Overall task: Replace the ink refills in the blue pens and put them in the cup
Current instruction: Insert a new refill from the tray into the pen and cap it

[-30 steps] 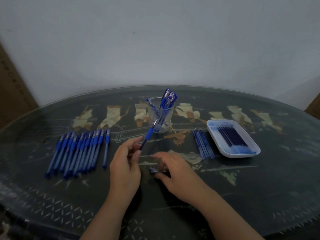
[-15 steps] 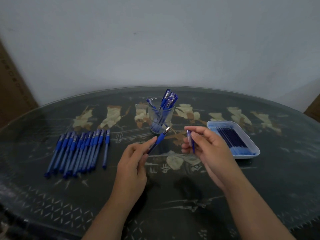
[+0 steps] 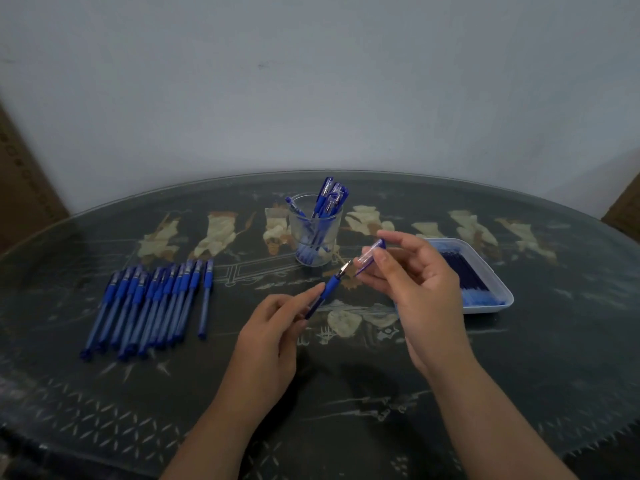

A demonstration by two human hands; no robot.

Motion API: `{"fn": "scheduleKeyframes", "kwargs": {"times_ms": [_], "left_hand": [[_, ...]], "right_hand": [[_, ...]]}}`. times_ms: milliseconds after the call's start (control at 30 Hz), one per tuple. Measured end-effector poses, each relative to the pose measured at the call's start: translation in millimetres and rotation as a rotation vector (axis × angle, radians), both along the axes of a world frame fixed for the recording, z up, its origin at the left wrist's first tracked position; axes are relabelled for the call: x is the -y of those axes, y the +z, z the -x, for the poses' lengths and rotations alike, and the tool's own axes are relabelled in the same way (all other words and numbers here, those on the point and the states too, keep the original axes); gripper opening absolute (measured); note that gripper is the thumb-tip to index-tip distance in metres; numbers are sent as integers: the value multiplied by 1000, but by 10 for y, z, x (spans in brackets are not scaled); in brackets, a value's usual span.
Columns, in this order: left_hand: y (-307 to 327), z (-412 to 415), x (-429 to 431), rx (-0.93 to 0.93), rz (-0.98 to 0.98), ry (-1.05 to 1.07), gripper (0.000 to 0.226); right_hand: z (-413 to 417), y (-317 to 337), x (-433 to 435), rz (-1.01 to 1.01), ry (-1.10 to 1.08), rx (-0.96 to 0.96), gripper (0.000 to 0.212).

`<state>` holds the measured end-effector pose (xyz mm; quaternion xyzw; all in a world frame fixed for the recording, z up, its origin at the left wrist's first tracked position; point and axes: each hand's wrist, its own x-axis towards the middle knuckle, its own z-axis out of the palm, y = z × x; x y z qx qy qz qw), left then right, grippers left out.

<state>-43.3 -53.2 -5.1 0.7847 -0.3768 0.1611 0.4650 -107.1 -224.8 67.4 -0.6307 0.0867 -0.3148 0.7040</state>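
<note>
So, roughly quarter done: few finished pens (image 3: 329, 199) in glass cup (image 3: 304, 244), long row of blue pens (image 3: 149, 306) untouched; left hand (image 3: 266, 327) grips pen (image 3: 327, 291), right hand (image 3: 422, 289) pinches clear cap (image 3: 370, 255), capping next probably

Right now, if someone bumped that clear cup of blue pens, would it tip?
Probably tippy: the blue pens lean rightward and stick out above the clear cup. It might slide first; the dark patterned tabletop looks glossy.

Table (image 3: 519, 393) topped with glossy, smooth glass over dark inlay; cup (image 3: 313, 244) at twelve o'clock clear and shiny; row of pens (image 3: 152, 303) at nine o'clock translucent blue plastic with matt grips; held pen (image 3: 329, 287) tipped in bright metal; cap (image 3: 370, 255) clear plastic; tray (image 3: 498, 299) at three o'clock smooth white plastic.
</note>
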Motion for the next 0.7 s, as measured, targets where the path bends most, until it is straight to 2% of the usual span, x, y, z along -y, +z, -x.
{"fn": "scheduleKeyframes", "kwargs": {"times_ms": [367,567,700], "left_hand": [[-8,8,-5,-38,-2,-56,71],[-6,5,-6,-49,-8,-51,71],[-9,5,-9,-62,7,-50,72]], "right_hand": [[-6,-29,-20,88,22,3,19],[-22,-95,-30,278,70,-68,20],[-33,-120,-31,296,77,-36,26]]}}
